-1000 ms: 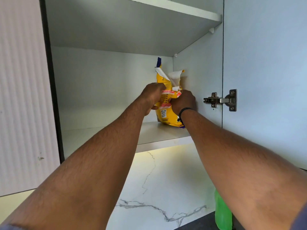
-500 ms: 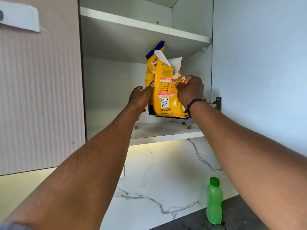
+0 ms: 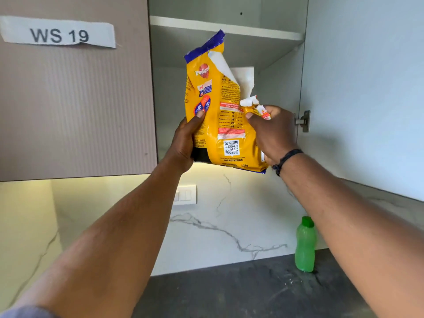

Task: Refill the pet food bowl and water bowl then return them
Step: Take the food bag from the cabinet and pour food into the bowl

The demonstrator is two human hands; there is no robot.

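Observation:
A yellow pet food bag (image 3: 220, 115) with a blue top edge and a torn-open white flap hangs in the air in front of the open wall cabinet (image 3: 229, 21). My left hand (image 3: 185, 143) grips its lower left side, thumb on the front. My right hand (image 3: 273, 131) holds the right side and pinches the torn flap. The bag is upright, tilted slightly left. No bowls are in view.
A green water bottle (image 3: 305, 246) stands on the dark countertop (image 3: 229, 292) at the right by the marble backsplash. The cabinet door (image 3: 367, 88) stands open on the right. A closed door labelled WS 19 (image 3: 68, 99) is on the left. A wall switch (image 3: 185, 195) sits below the cabinet.
Both hands have lifted the bag off the cabinet shelf and drawn it out and down toward me. My view has dropped, showing the countertop and bottle.

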